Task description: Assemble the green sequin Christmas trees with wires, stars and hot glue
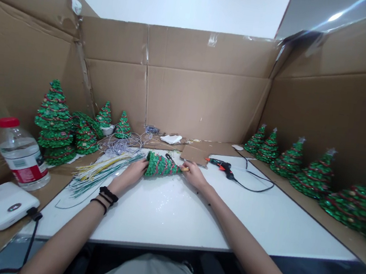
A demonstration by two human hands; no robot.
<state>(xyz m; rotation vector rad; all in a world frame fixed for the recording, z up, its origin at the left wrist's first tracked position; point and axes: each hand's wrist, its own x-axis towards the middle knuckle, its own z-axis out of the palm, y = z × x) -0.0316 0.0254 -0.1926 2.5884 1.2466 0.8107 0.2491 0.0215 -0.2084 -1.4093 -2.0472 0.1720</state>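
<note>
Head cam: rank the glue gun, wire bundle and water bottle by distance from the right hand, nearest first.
From the right hand:
1. Hot glue gun: just right of the hand, on the white tabletop.
2. Bundle of yellow and green wires: left of both hands.
3. Plastic water bottle: far left, standing on cardboard.

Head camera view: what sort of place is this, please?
Probably a handicraft workbench for making decorations: a row of green sequinned Christmas trees, a hot glue gun and bundled wires show it.
</note>
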